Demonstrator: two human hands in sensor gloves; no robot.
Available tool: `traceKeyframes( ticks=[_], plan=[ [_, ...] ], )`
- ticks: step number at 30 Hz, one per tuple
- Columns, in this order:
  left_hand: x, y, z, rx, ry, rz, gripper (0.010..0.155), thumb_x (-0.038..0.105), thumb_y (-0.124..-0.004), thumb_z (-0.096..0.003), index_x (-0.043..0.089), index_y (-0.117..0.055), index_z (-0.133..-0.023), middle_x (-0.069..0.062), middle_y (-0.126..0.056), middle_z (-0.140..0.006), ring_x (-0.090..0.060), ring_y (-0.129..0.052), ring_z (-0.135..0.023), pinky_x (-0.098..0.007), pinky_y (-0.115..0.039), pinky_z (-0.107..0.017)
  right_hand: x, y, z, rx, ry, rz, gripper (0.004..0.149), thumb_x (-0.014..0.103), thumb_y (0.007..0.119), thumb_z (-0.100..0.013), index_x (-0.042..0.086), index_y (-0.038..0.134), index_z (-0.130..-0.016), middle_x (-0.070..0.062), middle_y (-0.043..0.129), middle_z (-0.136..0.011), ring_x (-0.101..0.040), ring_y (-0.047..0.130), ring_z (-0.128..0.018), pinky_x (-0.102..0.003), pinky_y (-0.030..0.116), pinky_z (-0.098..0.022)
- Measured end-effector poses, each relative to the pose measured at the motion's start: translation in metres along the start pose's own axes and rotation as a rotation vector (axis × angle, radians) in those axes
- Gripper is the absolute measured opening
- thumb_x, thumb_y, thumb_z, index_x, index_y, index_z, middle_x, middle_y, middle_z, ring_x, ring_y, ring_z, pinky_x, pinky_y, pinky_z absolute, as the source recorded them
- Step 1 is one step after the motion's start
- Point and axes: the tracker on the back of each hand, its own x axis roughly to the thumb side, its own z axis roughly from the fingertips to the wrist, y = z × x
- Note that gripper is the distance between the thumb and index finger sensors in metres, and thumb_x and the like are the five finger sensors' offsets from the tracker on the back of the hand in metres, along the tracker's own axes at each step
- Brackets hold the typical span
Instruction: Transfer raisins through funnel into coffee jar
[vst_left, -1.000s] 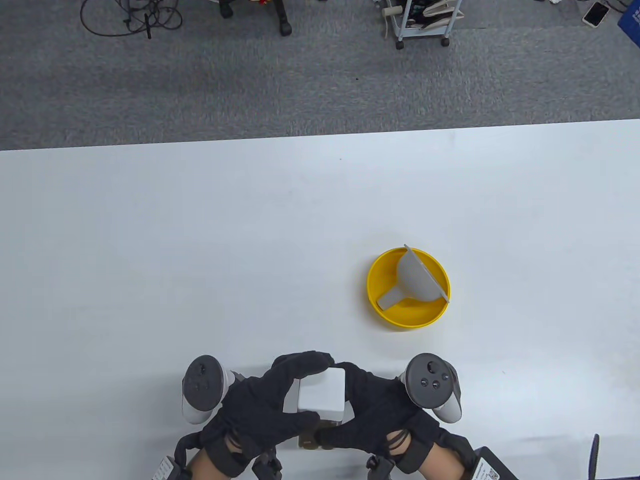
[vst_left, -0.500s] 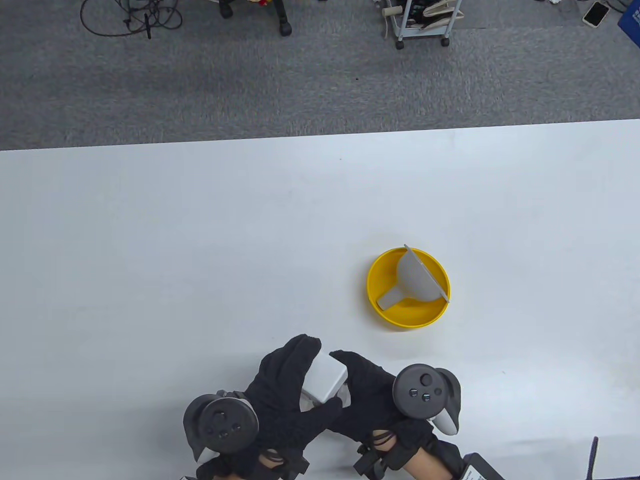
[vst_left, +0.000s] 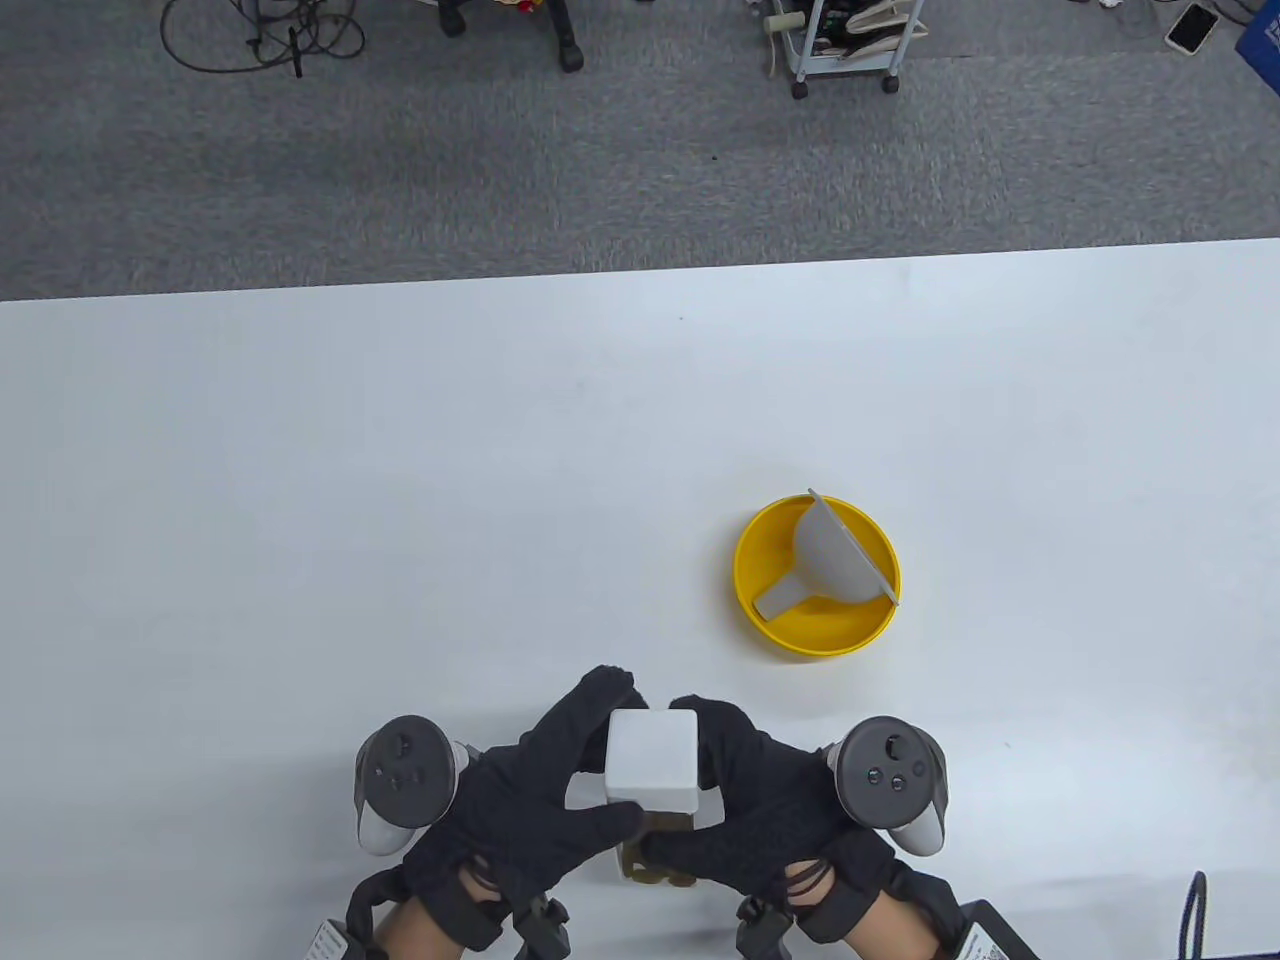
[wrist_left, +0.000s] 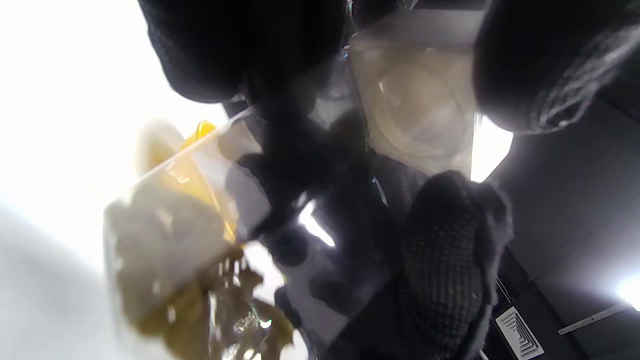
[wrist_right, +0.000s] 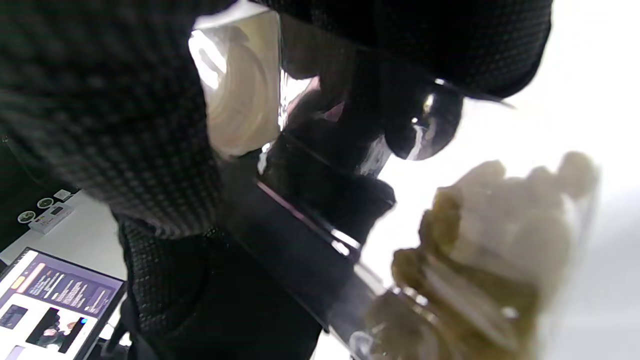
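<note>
A clear jar of raisins (vst_left: 655, 862) with a square white lid (vst_left: 652, 760) is held near the table's front edge. My left hand (vst_left: 540, 800) grips it from the left and my right hand (vst_left: 760, 810) grips it from the right. Fingers of both flank the lid and both thumbs press the jar's near side. The left wrist view shows the raisins (wrist_left: 165, 265) and the lid's underside (wrist_left: 415, 105) through the jar. The right wrist view shows the lid (wrist_right: 240, 100) and raisins (wrist_right: 480, 260). A grey funnel (vst_left: 830, 555) lies on its side in a yellow bowl (vst_left: 760, 615).
The bowl stands a little beyond and to the right of my right hand. The white table (vst_left: 400, 480) ends at grey carpet, where a trolley (vst_left: 845, 40) and cables (vst_left: 260, 35) stand. A screen (wrist_right: 45, 300) shows in the right wrist view.
Half a second ago both hands were rolled and the jar's lid sat turned and tilted. Now the hands have rolled back and the lid faces up squarely, slightly farther from the front edge.
</note>
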Motion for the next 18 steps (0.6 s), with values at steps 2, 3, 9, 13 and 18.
traceKeyframes(
  ticks=[2,3,9,13,18],
  plan=[
    [-0.006,0.000,-0.001,0.014,0.005,0.046,0.095,0.064,-0.090,-0.0407,0.026,-0.041,-0.112,-0.012,-0.073,-0.108,-0.034,-0.086,-0.093,-0.054,-0.075,-0.071,-0.003,0.002,0.001,-0.007,0.024,-0.020,0.096,0.056,0.110,-0.028,0.015,0.056,-0.096,-0.016,0.085,-0.086,-0.039,0.097,-0.068,-0.055,0.084,-0.051],
    [-0.009,0.000,-0.001,0.012,0.011,0.075,0.093,0.063,-0.090,-0.0406,0.026,-0.043,-0.112,-0.011,-0.074,-0.108,-0.035,-0.087,-0.093,-0.055,-0.075,-0.071,-0.005,0.003,0.002,-0.013,0.030,-0.035,0.095,0.056,0.110,-0.029,0.016,0.056,-0.096,-0.016,0.085,-0.086,-0.039,0.097,-0.067,-0.055,0.084,-0.051],
    [-0.005,0.007,-0.003,0.113,-0.008,0.076,0.087,0.060,-0.098,-0.0360,0.027,-0.063,-0.108,-0.011,-0.087,-0.102,-0.035,-0.096,-0.088,-0.049,-0.085,-0.066,-0.002,-0.001,0.000,-0.059,0.000,-0.036,0.092,0.054,0.111,-0.029,0.019,0.058,-0.095,-0.015,0.084,-0.086,-0.039,0.096,-0.069,-0.055,0.083,-0.052],
    [0.005,0.011,-0.006,0.031,0.004,-0.004,0.089,0.060,-0.096,-0.0406,0.025,-0.054,-0.110,-0.013,-0.079,-0.106,-0.037,-0.089,-0.092,-0.053,-0.076,-0.070,-0.002,-0.002,-0.002,-0.025,0.020,-0.029,0.096,0.057,0.109,-0.029,0.018,0.055,-0.097,-0.014,0.082,-0.090,-0.038,0.096,-0.072,-0.055,0.082,-0.056],
    [0.035,0.027,0.006,0.105,0.037,-0.381,0.091,0.069,-0.090,-0.0396,0.030,-0.051,-0.112,-0.011,-0.064,-0.117,-0.042,-0.070,-0.105,-0.063,-0.060,-0.076,-0.008,-0.008,-0.004,-0.055,0.049,-0.067,0.097,0.055,0.107,-0.031,0.018,0.050,-0.101,-0.014,0.079,-0.095,-0.039,0.091,-0.078,-0.058,0.077,-0.059]
  ],
)
